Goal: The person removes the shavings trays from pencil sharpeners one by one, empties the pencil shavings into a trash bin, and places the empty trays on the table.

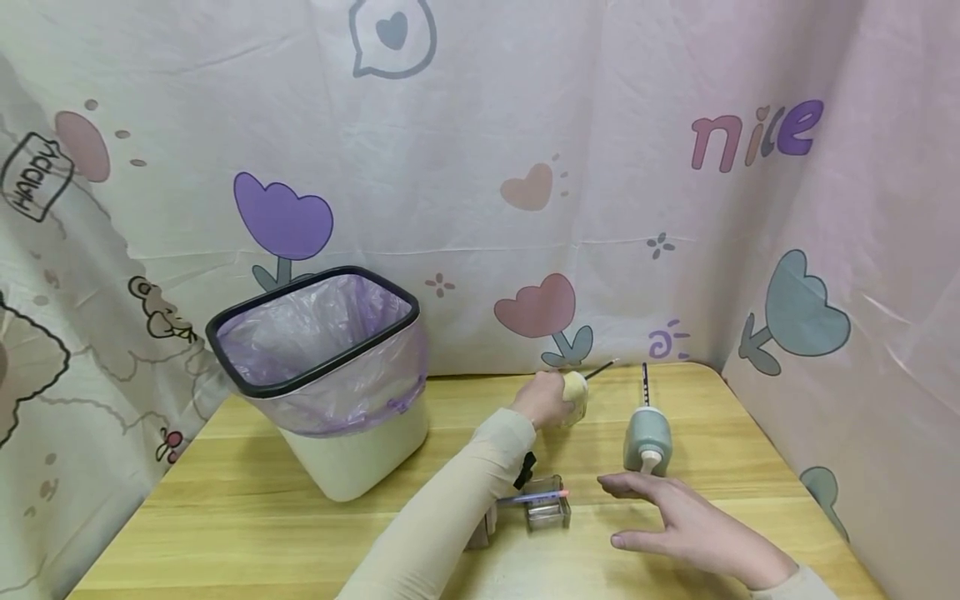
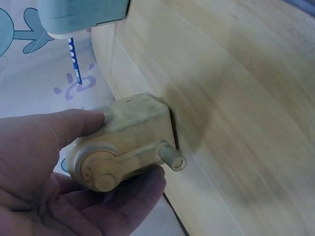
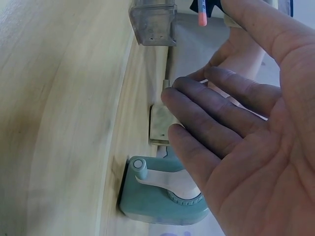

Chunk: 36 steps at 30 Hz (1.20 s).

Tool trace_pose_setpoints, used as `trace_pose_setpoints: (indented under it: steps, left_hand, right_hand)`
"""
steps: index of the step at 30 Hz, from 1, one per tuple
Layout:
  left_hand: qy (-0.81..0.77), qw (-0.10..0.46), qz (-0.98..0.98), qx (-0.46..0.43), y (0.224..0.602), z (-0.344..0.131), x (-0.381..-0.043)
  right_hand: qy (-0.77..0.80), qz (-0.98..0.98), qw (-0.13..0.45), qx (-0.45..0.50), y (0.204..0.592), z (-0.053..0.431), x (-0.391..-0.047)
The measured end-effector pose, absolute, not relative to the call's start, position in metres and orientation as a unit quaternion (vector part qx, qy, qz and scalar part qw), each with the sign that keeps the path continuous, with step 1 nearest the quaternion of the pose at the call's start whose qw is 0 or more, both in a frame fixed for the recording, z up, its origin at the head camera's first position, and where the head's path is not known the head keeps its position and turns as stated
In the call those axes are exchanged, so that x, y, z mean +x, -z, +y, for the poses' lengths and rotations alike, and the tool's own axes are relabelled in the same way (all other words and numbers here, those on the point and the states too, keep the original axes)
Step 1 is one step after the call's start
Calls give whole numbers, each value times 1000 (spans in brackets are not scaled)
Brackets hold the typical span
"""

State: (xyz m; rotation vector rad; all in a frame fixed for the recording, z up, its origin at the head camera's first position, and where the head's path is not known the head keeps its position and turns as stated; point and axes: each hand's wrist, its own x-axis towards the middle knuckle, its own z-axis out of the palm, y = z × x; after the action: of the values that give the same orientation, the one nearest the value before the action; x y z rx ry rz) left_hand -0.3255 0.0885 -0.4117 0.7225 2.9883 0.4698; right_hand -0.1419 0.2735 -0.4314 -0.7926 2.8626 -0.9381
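Pencil sharpeners (image 1: 648, 433), two, yellow one (image 2: 140, 120) gripped by left hand (image 1: 543, 400), right hand (image 1: 686, 523) spread, empty

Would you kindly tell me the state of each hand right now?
Left hand: holding the cream crank pencil sharpener.
Right hand: open, holding nothing.

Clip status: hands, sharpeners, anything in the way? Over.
Left hand gripping cream boxy crank sharpener, dark slim pencil protruding. Right hand empty, fingers extended, near teal boxy crank sharpener. Clear grey plastic box near right hand; no evident obstruction.
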Motion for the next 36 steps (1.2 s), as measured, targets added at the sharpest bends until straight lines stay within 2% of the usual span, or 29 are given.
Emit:
trace_pose_setpoints:
  steps: [9,18,26,36]
  left_hand:
    - [-187,14,950,248,400,76,-317]
    - [-235,-1,939,250,384,59,-307]
    - [-250,-20,929,271,367,45,-296]
    - [-256,-31,923,285,345,31,-280]
  right_hand:
    - [308,914,15,-262,430,271,-142]
    - [293,916,-17,-273,429,266,-142]
    - [307,918,4,-253,422,263,-140]
    - [302,914,-10,-270,417,258,-139]
